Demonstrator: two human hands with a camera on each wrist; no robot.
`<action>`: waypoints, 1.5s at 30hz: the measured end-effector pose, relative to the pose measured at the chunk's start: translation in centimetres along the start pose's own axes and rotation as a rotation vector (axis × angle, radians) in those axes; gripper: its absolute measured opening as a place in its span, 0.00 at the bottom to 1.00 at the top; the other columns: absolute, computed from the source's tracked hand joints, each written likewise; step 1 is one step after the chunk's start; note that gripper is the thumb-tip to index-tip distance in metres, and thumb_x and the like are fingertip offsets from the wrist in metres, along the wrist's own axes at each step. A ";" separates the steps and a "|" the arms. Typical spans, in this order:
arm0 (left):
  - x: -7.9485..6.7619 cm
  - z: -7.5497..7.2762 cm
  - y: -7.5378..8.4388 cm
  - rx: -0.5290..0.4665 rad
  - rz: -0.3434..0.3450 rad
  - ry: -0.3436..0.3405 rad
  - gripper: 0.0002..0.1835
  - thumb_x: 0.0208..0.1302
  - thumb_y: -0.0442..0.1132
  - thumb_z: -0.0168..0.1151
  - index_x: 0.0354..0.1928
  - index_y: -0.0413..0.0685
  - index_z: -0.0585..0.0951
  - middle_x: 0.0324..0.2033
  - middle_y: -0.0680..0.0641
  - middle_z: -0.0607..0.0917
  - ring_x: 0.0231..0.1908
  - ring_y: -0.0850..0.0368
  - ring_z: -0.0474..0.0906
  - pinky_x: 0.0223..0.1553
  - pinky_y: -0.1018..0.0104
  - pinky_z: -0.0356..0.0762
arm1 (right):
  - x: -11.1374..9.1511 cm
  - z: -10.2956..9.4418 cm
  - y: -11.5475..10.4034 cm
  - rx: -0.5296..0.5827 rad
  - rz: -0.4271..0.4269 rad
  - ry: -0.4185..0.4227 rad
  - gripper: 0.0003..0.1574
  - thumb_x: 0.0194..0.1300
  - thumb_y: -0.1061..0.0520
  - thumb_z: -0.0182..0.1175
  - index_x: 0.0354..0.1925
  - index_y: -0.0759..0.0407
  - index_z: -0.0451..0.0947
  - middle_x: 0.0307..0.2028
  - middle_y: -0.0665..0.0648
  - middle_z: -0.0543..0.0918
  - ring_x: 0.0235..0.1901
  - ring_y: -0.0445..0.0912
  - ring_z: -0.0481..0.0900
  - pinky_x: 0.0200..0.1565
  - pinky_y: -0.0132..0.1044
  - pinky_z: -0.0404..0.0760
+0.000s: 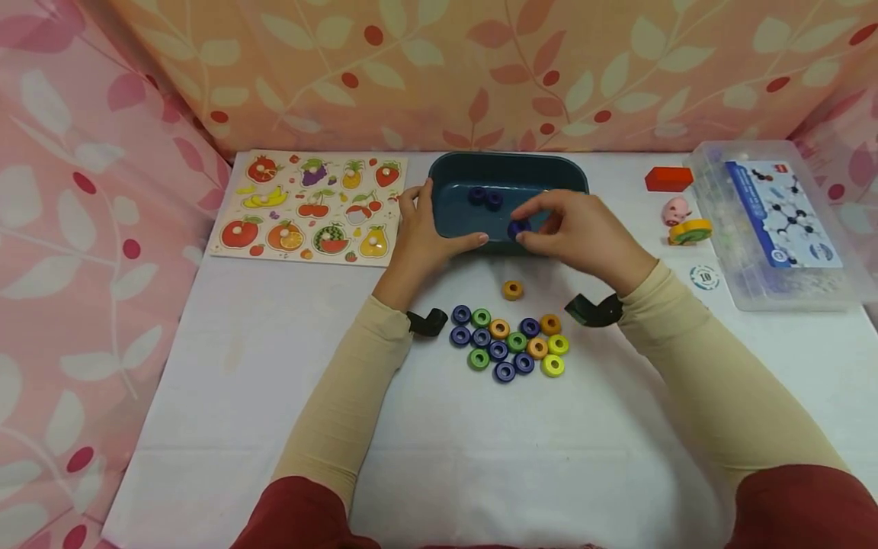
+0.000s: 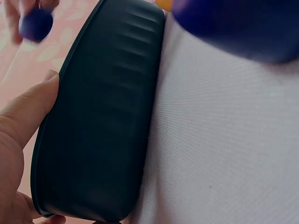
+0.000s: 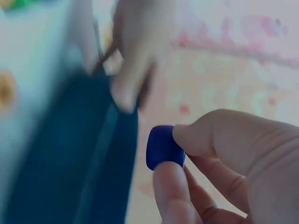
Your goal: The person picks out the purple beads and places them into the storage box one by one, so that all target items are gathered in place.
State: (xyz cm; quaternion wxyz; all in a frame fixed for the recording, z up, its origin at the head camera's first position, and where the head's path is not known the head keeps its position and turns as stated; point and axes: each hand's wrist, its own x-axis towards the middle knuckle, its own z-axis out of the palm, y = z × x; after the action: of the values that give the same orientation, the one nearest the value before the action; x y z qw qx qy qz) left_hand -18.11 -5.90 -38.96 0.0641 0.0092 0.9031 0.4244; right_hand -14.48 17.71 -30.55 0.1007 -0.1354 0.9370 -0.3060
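The left hand [image 1: 425, 235] grips the teal tray [image 1: 507, 163] around its near-left corner, at the table's [image 1: 274, 381] far edge. The right hand [image 1: 583, 232] pinches a dark-blue ring [image 3: 162, 147] over the tray's near rim. Two blue rings [image 1: 494, 204] lie inside. Loose coloured rings [image 1: 511, 348] lie nearer the front edge, a fruit board [image 1: 309, 212] at the far-left corner, a clear box [image 1: 782, 282] by the right edge.

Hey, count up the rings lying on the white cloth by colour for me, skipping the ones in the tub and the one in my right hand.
Dark blue rings: 7
Orange rings: 4, two lighter and two darker
Green rings: 3
Yellow rings: 2
Total: 16
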 end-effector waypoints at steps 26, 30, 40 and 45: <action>-0.2 0.0 0.3 0.001 -0.015 -0.001 0.71 0.40 0.74 0.74 0.81 0.64 0.42 0.74 0.52 0.46 0.70 0.49 0.57 0.73 0.54 0.60 | 10.7 -1.6 4.7 0.000 0.169 -0.137 0.31 0.68 0.47 0.65 0.64 0.57 0.76 0.62 0.63 0.79 0.61 0.57 0.72 0.69 0.54 0.66; -0.3 -0.1 0.2 -0.009 -0.020 0.000 0.71 0.41 0.73 0.75 0.81 0.63 0.42 0.74 0.52 0.46 0.70 0.49 0.57 0.73 0.54 0.61 | 9.9 -2.0 4.6 0.009 0.189 -0.128 0.33 0.67 0.43 0.64 0.66 0.52 0.75 0.63 0.60 0.77 0.63 0.56 0.70 0.68 0.56 0.67; -0.3 0.1 0.2 -0.005 -0.012 0.002 0.71 0.40 0.73 0.74 0.81 0.62 0.42 0.74 0.51 0.46 0.70 0.48 0.57 0.72 0.53 0.62 | 4.1 -3.0 2.4 0.033 0.120 -0.057 0.30 0.65 0.39 0.66 0.60 0.49 0.80 0.58 0.56 0.79 0.51 0.53 0.75 0.51 0.48 0.78; -0.2 0.1 0.1 -0.002 -0.011 0.005 0.72 0.39 0.74 0.74 0.81 0.62 0.42 0.74 0.51 0.46 0.70 0.48 0.58 0.72 0.54 0.62 | -0.6 -1.8 1.5 0.023 0.089 -0.094 0.21 0.63 0.42 0.69 0.53 0.47 0.84 0.42 0.55 0.85 0.35 0.51 0.75 0.32 0.40 0.75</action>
State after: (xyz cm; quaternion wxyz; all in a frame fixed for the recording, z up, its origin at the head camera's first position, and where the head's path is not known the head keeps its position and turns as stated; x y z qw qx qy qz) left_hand -17.95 -5.74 -38.93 0.0643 0.0031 0.9028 0.4252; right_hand -14.73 20.07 -29.99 0.1595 -0.1068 0.9327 -0.3052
